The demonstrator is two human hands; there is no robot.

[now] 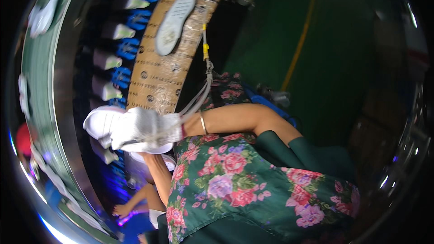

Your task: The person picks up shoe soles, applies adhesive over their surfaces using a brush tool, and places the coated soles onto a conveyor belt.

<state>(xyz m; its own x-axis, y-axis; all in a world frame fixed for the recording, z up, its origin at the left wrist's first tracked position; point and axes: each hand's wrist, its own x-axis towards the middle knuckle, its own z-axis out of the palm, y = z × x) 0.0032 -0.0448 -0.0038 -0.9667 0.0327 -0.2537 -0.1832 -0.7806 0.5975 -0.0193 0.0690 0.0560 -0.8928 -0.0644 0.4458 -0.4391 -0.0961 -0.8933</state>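
Note:
A white sneaker point(105, 123) is held up left of the floral apron. My right hand point(147, 129), in a loose white glove with a bracelet on the bare wrist, is closed over the sneaker, its fingers blurred. My left forearm point(160, 171) rises from below to the sneaker's underside. My left hand point(143, 155) is almost wholly hidden there, fingers out of sight. Beyond my right hand, a pale grey shoe sole or insole point(175, 23) lies on a taped cardboard sheet point(151, 79). Part of another pale shoe point(169, 162) shows beside my left forearm.
Blue holders point(129, 49) with pale blocks line the dark rack at left. Behind it runs a green conveyor point(36, 70) carrying a white shoe point(45, 16). A hose with yellow bands point(205, 52) hangs near my right wrist. Another person's hand point(121, 211) reaches in below.

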